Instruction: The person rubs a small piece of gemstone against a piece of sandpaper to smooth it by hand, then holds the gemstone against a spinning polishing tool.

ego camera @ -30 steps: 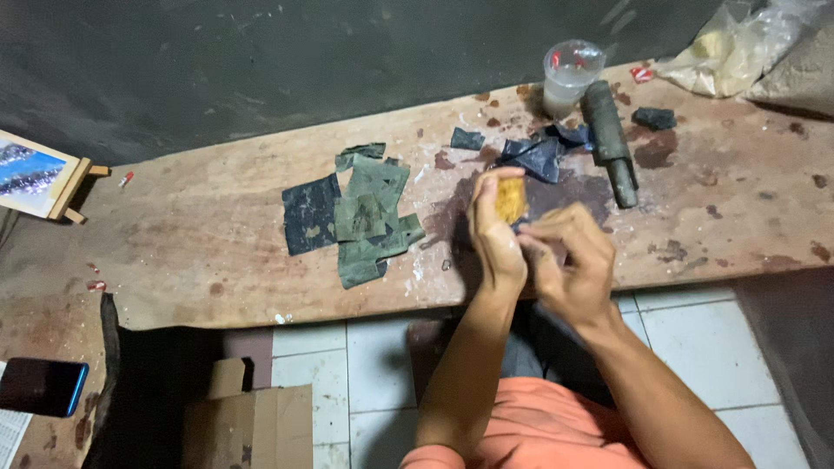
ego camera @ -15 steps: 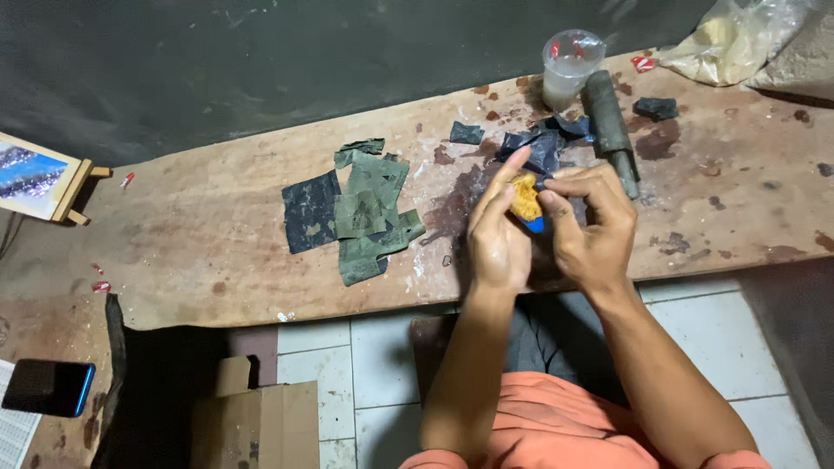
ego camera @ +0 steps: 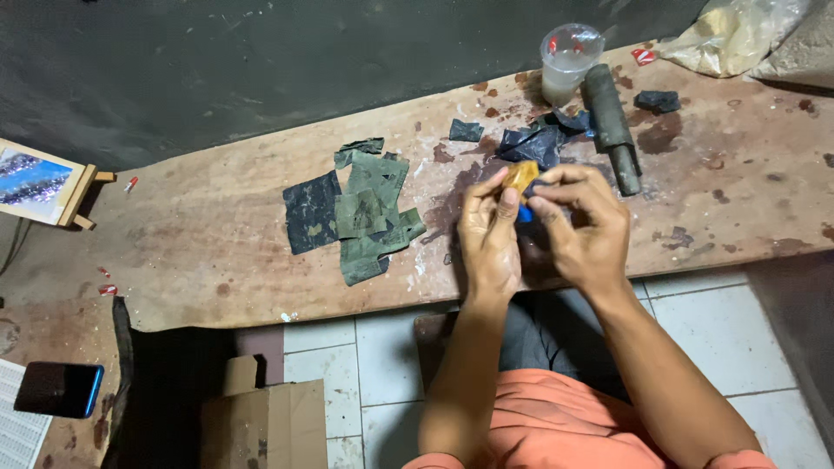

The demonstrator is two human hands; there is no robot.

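Both hands up over the desk (ego camera: 217, 260) edge, w/ a small amber piece (ego camera: 522, 176) between them. Left hand (ego camera: 489, 234): thumb and forefinger pressed onto the amber piece, pinching it at the tips. Right hand (ego camera: 584, 227): fingers curled in, closed on a small blue bit (ego camera: 525, 213) just below the amber piece; can't tell what the blue bit is, most of it is hidden.

Risks, as I judge them:
- The pinch is fingertip-only, so the amber piece could slip. It'd drop onto the desk or past the edge to the tile floor (ego camera: 330, 356), since the hands sit right at the lip.
- Amber piece looks thin, so too much squeeze or twist btwn the 2 hands may bend or crack it.
- Dark scraps (ego camera: 532, 143) lie just behind the hands, and a plastic cup (ego camera: 566, 61) and dark cylinder (ego camera: 612, 122) stand near. A quick reach fwd could knock the cup or set the cylinder rolling.
- Green patches (ego camera: 369, 208) in a loose pile to the left, well apart from the hands; less likely disturbed.
- Desk is stained and rough, so a small dropped bit would be hard to spot.
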